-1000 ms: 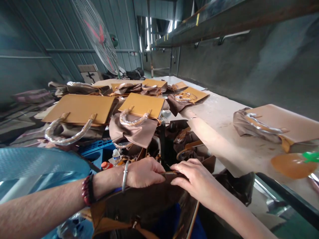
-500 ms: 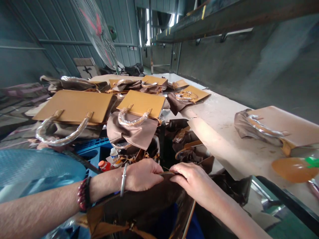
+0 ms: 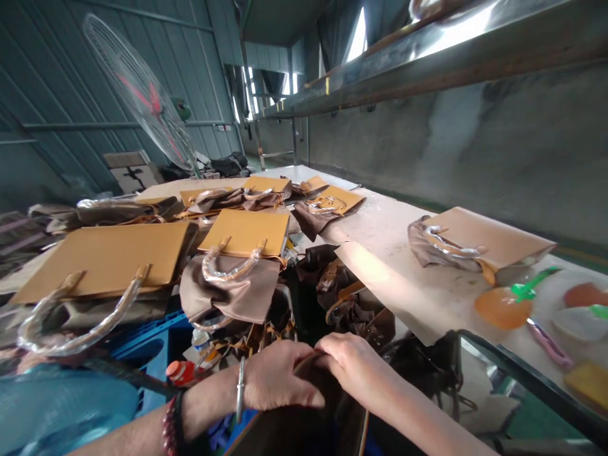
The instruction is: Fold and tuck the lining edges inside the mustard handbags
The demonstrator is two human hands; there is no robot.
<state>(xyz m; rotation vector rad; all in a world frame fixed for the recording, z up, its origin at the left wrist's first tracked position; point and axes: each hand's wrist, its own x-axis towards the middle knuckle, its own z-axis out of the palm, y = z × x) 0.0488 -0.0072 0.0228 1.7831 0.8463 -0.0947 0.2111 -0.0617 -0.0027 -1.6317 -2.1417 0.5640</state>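
In the head view, the left hand (image 3: 278, 383) and the right hand (image 3: 354, 367) met low in the middle of the picture on the top rim of a dark brown leather bag (image 3: 304, 424), which sat right below the camera with only its upper edge and part of one side showing. The left grip was closed over that rim, thumb along the front and fingers curled behind; the right grip was pressed onto the same edge just beside it, fingers bent over the top, though whether they truly pinched the leather or only rested on it was hard to tell from this angle. A silver bangle (image 3: 240, 396) and a dark red bead bracelet (image 3: 168, 427) ringed the left wrist. Just beyond the hands lay a heap of dark brown bag parts (image 3: 351, 304) in a gap beside the pale desk (image 3: 403, 253). A tan flat handbag with plastic-wrapped handles (image 3: 247, 234) lay behind the heap, a larger tan handbag (image 3: 104, 259) to its left, and another tan handbag (image 3: 479, 240) on the desk to the right. A blue plastic crate (image 3: 147, 345) stood at the lower left, and a large wire-caged fan (image 3: 137, 95) rose at the back.
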